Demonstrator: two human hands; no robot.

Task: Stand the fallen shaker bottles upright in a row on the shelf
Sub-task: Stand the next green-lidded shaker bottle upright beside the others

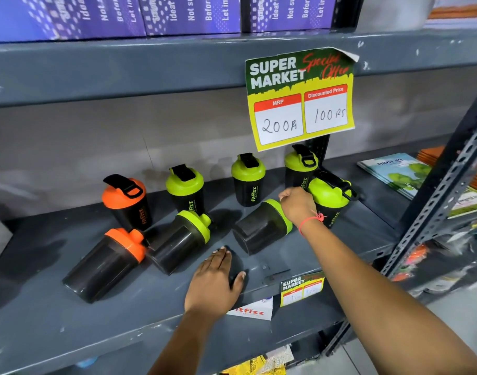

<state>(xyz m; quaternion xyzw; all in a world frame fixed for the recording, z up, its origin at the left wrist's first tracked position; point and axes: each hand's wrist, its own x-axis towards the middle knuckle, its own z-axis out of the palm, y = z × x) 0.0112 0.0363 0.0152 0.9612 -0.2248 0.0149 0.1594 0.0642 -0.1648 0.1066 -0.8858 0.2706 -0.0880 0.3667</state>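
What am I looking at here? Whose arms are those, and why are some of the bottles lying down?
There is one picture, taken by a camera on a person's head, looking down at their own arms. They stand at a grey shop shelf with shaker bottles. Four stand at the back: one with an orange lid and three with green lids. A fifth green one stands in front on the right. Three have fallen over: an orange-lidded bottle, a middle green-lidded bottle, and another green-lidded bottle. The right hand grips that last bottle's lid. The left hand lies flat on the shelf, holding nothing. The yellow price sign hangs above.
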